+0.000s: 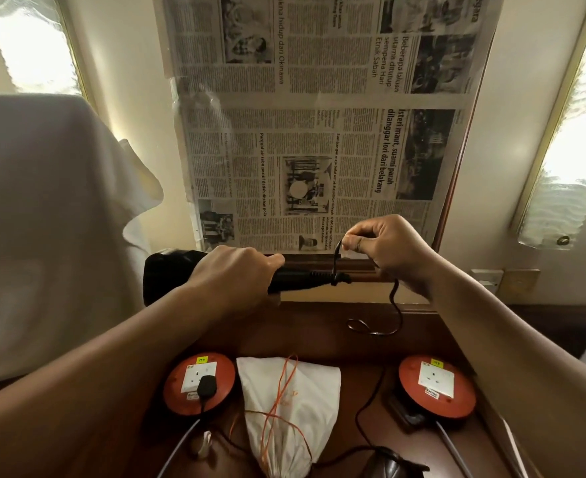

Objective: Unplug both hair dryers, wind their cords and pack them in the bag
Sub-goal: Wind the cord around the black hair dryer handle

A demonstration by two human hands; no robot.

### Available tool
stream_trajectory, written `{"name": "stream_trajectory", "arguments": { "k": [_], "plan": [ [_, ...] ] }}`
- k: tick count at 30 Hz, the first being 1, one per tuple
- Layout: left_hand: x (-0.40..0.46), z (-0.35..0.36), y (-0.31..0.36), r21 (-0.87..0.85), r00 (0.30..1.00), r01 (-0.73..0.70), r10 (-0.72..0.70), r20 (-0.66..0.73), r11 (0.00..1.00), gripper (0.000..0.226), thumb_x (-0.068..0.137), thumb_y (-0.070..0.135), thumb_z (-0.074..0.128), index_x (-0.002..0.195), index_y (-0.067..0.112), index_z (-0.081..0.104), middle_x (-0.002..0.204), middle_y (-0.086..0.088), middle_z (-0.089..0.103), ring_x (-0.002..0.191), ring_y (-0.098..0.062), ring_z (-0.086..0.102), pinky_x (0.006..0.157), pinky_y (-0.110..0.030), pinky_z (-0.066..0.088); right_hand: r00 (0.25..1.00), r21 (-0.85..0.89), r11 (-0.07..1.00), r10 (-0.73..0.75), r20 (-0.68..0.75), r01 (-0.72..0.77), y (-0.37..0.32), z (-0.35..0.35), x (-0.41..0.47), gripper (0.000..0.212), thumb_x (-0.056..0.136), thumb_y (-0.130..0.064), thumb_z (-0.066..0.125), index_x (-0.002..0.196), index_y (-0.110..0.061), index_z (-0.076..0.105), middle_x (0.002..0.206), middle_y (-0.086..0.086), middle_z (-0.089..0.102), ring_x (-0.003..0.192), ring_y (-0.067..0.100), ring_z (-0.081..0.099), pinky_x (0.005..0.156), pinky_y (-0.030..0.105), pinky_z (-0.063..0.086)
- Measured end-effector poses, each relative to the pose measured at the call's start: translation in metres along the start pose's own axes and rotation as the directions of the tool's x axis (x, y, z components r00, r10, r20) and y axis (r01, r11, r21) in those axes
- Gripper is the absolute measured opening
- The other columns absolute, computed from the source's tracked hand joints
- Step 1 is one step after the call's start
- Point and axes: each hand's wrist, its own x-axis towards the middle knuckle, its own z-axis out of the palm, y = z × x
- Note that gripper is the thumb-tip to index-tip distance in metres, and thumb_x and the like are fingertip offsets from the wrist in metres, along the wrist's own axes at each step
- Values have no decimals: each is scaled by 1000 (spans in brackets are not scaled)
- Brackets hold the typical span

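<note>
Left hand: our left hand (pixel 241 276) is wrapped round the handle of the black hair dryer (pixel 181 276), holding it level above the far part of the wooden table (pixel 319 326), barrel pointing left.
Right hand: our right hand (pixel 384 248) pinches the dryer's black cord (pixel 393 305) between thumb and forefinger, just right of the handle's end.
Cord: from the pinch one strand drops to the handle's end, where we see a turn lying round it; the rest hangs below the right hand and curls in a loose loop on the table.
Second hair dryer: a dark rounded shape (pixel 388 464) lies at the near edge, right of centre; we cannot tell more of it.
Bag: a white drawstring bag (pixel 290 398) with an orange string lies flat on the near table, between the two reels.
Left reel: an orange extension reel (pixel 198 382) has a black plug (pixel 207 386) sitting in its white socket.
Right reel: the other orange reel (pixel 436 382) shows a socket with no plug in it.
Far wall: newspaper sheets (pixel 319 115) hang over the panel behind the table.
Left side: a white cloth (pixel 43 219) is draped over something tall.
</note>
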Motion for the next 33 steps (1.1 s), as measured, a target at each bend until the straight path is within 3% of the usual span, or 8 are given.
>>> {"name": "stream_trajectory", "arguments": {
  "k": [3, 6, 12, 14, 18, 20, 25, 33],
  "plan": [
    [0, 4, 2, 6, 1000, 25, -25, -10, 1000, 41, 91, 49, 51, 127, 29, 48, 105, 1, 68, 90, -21, 66, 74, -35, 53, 996, -50, 997, -68, -56, 65, -8, 3, -6, 10, 89, -15, 65, 86, -12, 74, 74, 0, 70, 55, -2, 60, 52, 11, 44],
    [1, 8, 3, 5, 999, 43, -43, -10, 999, 40, 90, 48, 52, 124, 28, 48, 104, -1, 68, 90, -23, 65, 74, -36, 52, 989, -123, 987, -114, -92, 102, -11, 9, -13, 9, 87, -17, 67, 86, -14, 75, 79, -2, 72, 76, 8, 68, 69, 22, 55],
    [1, 17, 2, -7, 994, 93, -94, -53, 996, 37, 89, 44, 55, 119, 24, 50, 98, -1, 68, 87, -23, 66, 72, -34, 52, 978, -176, 974, -165, -129, 141, -13, 25, -35, 10, 87, -16, 66, 81, -17, 74, 68, 4, 70, 56, 13, 60, 52, 25, 48],
    [1, 18, 1, -18, 992, 105, -107, -72, 994, 37, 89, 43, 57, 120, 24, 50, 99, 0, 68, 88, -22, 66, 71, -33, 49, 973, -159, 975, -179, -148, 155, -12, 34, -46, 12, 90, -15, 62, 90, -18, 74, 72, 3, 71, 61, 15, 63, 57, 27, 50],
    [0, 20, -4, -43, 984, 123, -127, -125, 992, 34, 89, 40, 59, 118, 24, 52, 95, 2, 68, 83, -19, 66, 66, -30, 48, 988, 81, 994, -54, -144, 66, 3, 52, -64, 28, 97, -9, 49, 119, -13, 65, 54, -14, 61, 46, 5, 49, 48, 24, 42],
    [0, 20, -6, -37, 981, 120, -125, -150, 992, 32, 89, 41, 58, 116, 24, 52, 93, 2, 68, 82, -18, 66, 64, -29, 46, 995, 242, 970, 2, -100, 23, 12, 62, -71, 35, 98, -8, 45, 128, -19, 60, 52, -15, 49, 52, 2, 42, 53, 21, 36],
    [0, 18, -7, -4, 977, 109, -108, -183, 994, 35, 90, 46, 56, 115, 22, 50, 95, 3, 68, 85, -19, 66, 64, -29, 41, 984, 728, 662, 102, 146, -177, 21, 80, -86, 38, 97, -10, 44, 130, -25, 56, 58, 1, 21, 46, 11, 20, 43, 25, 16],
    [-1, 18, 2, -106, 971, 113, -132, -198, 988, 39, 90, 48, 52, 121, 25, 50, 99, 2, 69, 87, -19, 67, 71, -32, 51, 930, 830, 434, 59, 363, -352, 24, 92, -91, 36, 96, -29, 44, 123, -14, 62, 60, 2, 28, 49, 13, 21, 49, 25, 15]
  ]
}}
